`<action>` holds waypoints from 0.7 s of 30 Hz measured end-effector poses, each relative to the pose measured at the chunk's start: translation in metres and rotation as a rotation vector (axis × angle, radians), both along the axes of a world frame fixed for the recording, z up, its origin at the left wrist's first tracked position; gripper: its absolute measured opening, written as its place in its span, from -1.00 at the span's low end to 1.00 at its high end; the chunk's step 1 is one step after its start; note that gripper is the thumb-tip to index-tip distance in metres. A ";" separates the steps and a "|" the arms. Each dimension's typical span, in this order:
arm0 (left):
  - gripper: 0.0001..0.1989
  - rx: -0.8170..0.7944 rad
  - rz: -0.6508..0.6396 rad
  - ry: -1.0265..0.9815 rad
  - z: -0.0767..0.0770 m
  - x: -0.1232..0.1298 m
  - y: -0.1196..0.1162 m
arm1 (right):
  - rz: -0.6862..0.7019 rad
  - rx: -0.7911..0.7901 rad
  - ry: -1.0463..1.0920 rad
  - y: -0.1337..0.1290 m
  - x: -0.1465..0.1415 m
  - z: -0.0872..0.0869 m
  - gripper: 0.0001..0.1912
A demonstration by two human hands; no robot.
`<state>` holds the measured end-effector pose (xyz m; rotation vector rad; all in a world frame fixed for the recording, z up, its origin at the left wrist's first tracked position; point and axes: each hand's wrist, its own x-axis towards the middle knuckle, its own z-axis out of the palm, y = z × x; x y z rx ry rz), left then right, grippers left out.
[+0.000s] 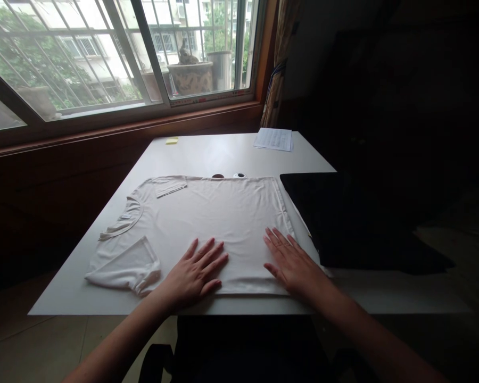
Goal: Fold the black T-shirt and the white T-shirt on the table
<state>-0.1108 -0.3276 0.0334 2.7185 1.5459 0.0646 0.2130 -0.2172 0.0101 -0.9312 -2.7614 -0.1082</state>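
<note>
A white T-shirt [223,223] lies spread flat on the white table [207,154], its neckline to the left and its hem to the right. Both sleeves are turned in over the body of the shirt. My left hand [197,271] rests with spread fingers on the near middle of the cloth. Close to the hem, my right hand [291,260] lies flat on the shirt, fingers stretched out. Neither hand grips anything.
Black cloth [359,223] lies on the table's right side, beside the hem. Papers [274,139] and a yellow sticky note [171,141] are near the far edge. Behind the shirt, a white roll [240,175] and a dark round item [217,176] peek out. A barred window [104,53] stands beyond.
</note>
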 end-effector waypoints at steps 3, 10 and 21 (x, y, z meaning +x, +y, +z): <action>-0.32 -0.008 0.000 -0.009 0.000 0.000 0.000 | 0.013 -0.022 -0.007 0.003 -0.023 -0.002 -0.28; -0.30 -0.025 0.008 -0.027 0.002 0.000 0.000 | 0.031 -0.063 -0.004 0.002 -0.016 -0.017 -0.22; -0.35 0.012 0.046 -0.023 0.007 -0.008 0.020 | 0.017 -0.011 0.010 0.002 -0.008 -0.020 -0.15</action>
